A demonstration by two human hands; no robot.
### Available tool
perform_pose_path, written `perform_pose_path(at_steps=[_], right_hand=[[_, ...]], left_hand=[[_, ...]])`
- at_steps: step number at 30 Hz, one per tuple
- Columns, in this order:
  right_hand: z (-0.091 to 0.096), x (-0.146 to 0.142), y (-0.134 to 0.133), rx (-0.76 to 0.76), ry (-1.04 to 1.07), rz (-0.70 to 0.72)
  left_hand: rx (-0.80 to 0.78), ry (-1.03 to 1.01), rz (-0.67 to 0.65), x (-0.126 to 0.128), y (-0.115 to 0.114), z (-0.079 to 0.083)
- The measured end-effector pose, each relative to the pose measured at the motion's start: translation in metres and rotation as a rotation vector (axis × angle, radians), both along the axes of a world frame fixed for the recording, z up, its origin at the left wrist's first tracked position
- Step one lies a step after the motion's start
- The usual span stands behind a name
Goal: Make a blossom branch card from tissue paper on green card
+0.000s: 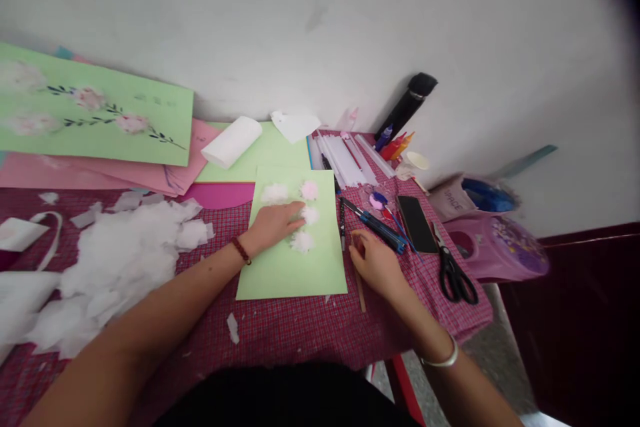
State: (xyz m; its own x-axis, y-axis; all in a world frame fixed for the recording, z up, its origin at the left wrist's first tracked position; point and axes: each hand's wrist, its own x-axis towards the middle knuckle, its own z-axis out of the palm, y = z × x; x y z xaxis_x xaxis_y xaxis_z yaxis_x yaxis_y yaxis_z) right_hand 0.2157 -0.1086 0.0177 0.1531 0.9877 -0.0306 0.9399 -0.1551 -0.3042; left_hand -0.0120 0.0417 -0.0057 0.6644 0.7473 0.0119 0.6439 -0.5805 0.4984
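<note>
My left hand (275, 225) lies on a light green sheet of paper (295, 281), thumb and forefinger apart and holding nothing. Its fingertips touch the edge of a white fluffy tissue flower (311, 215). Around it on the sheet are a white tuft (275, 193), a pale pink one (309, 189) and another white one (302, 241). Right of the sheet, my right hand (377, 263) is curled, fingertips closed at the upper part of a thin wooden stick (361, 292). A dark patterned pen (343, 223) and a blue-black cutter (383, 230) lie just beyond it.
Torn white tissue (125, 257) is heaped at left, below a green card with flowers (150, 100). A tissue roll (233, 141) lies behind the sheet. At right are a phone (417, 223), black-handled scissors (456, 277), paint bottles (395, 145), glue sticks (345, 157) and a paint palette (376, 199).
</note>
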Motion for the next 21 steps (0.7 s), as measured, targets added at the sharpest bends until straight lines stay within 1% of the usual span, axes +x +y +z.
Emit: perform_pose_path(at_steps=[3,5,8,10,12,15,16,17,18,21], right_hand=[[0.002,-0.004,0.024,0.010,-0.024,0.011],[0.001,-0.007,0.040,0.005,-0.036,0.010],[-0.001,-0.011,0.056,0.024,-0.016,0.004],[-0.002,-0.011,0.060,0.047,0.020,-0.003],[0.001,-0.007,0.059,0.082,0.082,-0.008],[0.012,0.003,0.052,0.137,0.218,0.009],[0.017,0.007,0.049,0.154,0.286,0.022],[0.021,0.010,0.047,0.173,0.398,0.034],[0.025,0.013,0.045,0.191,0.555,0.046],[0.030,0.018,0.043,0.226,1.120,0.043]], left_hand=[[-0.226,-0.240,0.117,-0.003,0.008,0.006],[-0.307,-0.331,0.177,-0.006,0.017,0.011],[-0.353,-0.321,0.191,-0.008,0.029,0.019],[-0.377,-0.299,0.188,-0.009,0.031,0.023],[-0.374,-0.275,0.184,-0.008,0.027,0.026],[-0.344,-0.241,0.135,-0.010,0.011,0.028],[-0.333,-0.229,0.101,-0.011,0.004,0.028],[-0.322,-0.218,0.063,-0.013,-0.002,0.028],[-0.310,-0.207,0.024,-0.016,-0.008,0.028],[-0.276,-0.182,-0.063,-0.026,-0.021,0.028]])
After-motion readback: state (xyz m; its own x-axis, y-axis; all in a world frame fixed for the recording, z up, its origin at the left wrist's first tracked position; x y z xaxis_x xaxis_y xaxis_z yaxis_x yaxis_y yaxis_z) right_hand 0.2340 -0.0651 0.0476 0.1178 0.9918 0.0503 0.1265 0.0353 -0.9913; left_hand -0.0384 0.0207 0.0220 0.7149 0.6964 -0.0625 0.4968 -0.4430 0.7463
